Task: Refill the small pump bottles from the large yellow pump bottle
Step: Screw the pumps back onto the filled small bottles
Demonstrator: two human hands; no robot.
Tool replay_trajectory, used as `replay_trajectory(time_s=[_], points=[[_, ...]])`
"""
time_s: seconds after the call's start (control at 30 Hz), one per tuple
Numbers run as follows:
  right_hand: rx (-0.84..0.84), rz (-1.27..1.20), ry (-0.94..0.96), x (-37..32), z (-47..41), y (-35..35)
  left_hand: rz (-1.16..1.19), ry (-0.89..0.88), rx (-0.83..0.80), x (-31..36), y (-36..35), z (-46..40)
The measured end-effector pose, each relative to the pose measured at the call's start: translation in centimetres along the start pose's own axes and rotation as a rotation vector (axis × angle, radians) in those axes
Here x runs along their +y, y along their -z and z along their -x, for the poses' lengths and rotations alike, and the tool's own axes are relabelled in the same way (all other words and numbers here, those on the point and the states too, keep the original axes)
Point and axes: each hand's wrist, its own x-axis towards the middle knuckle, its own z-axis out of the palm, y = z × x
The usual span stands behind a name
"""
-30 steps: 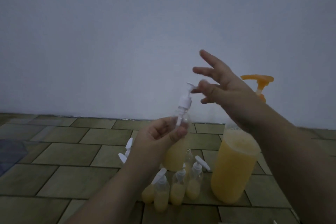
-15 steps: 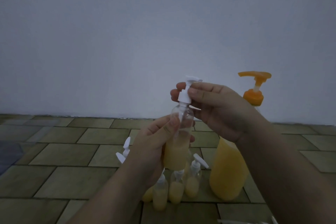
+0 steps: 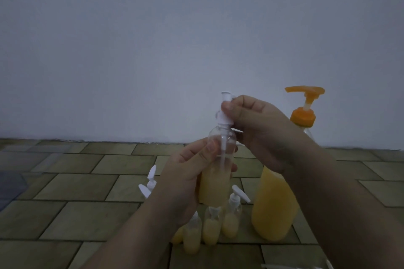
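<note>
Counting one large yellow pump bottle (image 3: 273,207), one small pump bottle (image 3: 215,181) being held up, three small filled bottles (image 3: 211,231) standing on floor, maybe a fourth behind; showing two hands (image 3: 185,172), two loose-looking white pump heads (image 3: 148,183).

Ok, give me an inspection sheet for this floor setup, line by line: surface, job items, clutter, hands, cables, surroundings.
Surface: tiled floor, dim light.
Job's things: held small bottle, clear, partly filled with yellow liquid, its white pump head on top; large yellow pump bottle with orange pump standing on the floor at the right; standing small bottles in a cluster below the hands, each holding yellow liquid.
Clutter: white pump heads showing left of the left wrist; white bits at the bottom right edge, too cut off to tell.
Hands: left hand grips the held bottle's body; right hand pinches its pump head.
Cables: nothing seen.
Surroundings: plain pale wall behind.
</note>
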Motion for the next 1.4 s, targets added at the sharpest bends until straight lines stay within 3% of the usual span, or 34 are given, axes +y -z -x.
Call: replay_trajectory(time_s=[0.13,0.3,0.4,0.57,0.73,0.9,1.1,1.4], points=[[-0.049,-0.114,-0.059,-0.1,0.5,0.0,-0.007,0.010,0.000,0.2,0.2,0.0],[-0.030,0.027,-0.053,0.4,0.7,-0.5,-0.016,0.017,0.008,-0.1,0.1,0.0],[-0.093,-0.029,-0.042,0.1,0.8,0.1,-0.037,0.017,0.002,-0.1,0.3,-0.1],[0.087,0.168,0.025,0.9,0.4,-0.5,-0.040,0.015,-0.009,-0.4,0.2,-0.1],[-0.082,0.059,-0.051,-0.1,0.8,0.9,-0.029,0.014,-0.013,-0.1,0.3,-0.1],[0.042,0.123,0.008,0.8,0.3,0.5,0.018,0.021,-0.018,-0.2,0.6,-0.1],[-0.151,0.066,-0.039,-0.1,0.9,0.1,0.128,0.080,-0.147,-0.6,1.3,-0.4],[0.071,0.239,0.079,0.1,0.8,-0.2,-0.189,-0.061,0.042,-0.4,0.7,-0.3]])
